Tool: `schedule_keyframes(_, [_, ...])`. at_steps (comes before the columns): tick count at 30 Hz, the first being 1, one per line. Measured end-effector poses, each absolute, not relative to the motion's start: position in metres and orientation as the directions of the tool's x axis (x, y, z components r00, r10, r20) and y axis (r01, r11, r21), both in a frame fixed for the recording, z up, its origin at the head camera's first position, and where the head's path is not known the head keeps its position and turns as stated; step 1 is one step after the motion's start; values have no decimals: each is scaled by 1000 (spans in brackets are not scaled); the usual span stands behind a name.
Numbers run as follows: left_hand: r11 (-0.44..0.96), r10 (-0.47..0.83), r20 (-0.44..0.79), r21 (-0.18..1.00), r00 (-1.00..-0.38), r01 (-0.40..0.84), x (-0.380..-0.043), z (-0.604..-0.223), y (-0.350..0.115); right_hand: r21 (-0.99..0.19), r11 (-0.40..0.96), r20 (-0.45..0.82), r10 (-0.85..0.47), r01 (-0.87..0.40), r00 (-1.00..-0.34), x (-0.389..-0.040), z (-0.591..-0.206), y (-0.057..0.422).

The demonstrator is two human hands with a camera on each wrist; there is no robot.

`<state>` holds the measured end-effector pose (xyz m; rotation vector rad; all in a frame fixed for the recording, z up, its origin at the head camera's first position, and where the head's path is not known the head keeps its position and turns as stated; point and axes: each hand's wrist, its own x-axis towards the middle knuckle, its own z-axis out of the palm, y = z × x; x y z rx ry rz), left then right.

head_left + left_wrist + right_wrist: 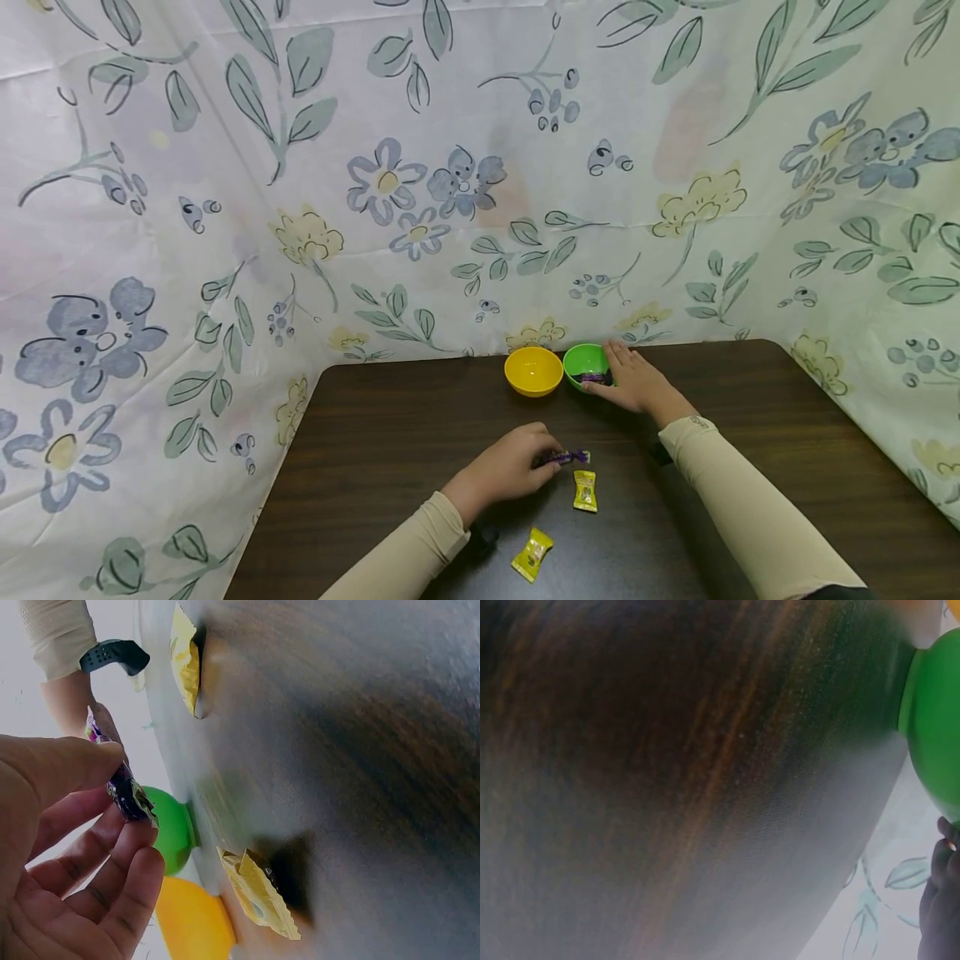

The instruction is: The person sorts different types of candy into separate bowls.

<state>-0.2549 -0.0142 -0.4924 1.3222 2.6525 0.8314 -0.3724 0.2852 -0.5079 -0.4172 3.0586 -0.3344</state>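
Note:
A candy in a dark purple twist wrapper (129, 791) is pinched between the thumb and fingers of my left hand (514, 463), just above the table. My right hand (636, 382) is at the right side of the green bowl (576, 356), its thumb at the front rim and its fingers by the back right. Inside that bowl lies another purple-wrapped piece (591, 377), partly hidden by the thumb. Near the left hand a yellow-wrapped candy (585, 491) lies on the table, and a second yellow candy (532, 554) is closer to me.
A yellow bowl (533, 372) stands beside the green one, at the back of the dark wooden table (390, 442). Behind the table hangs a floral cloth (480, 183), which also runs along both sides.

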Motion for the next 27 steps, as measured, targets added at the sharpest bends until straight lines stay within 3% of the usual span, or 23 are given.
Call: schedule_keyframes(27, [517, 732, 167, 496, -661, 698, -274, -484, -14, -220, 932, 1, -295, -288, -955, -372, -508, 288])
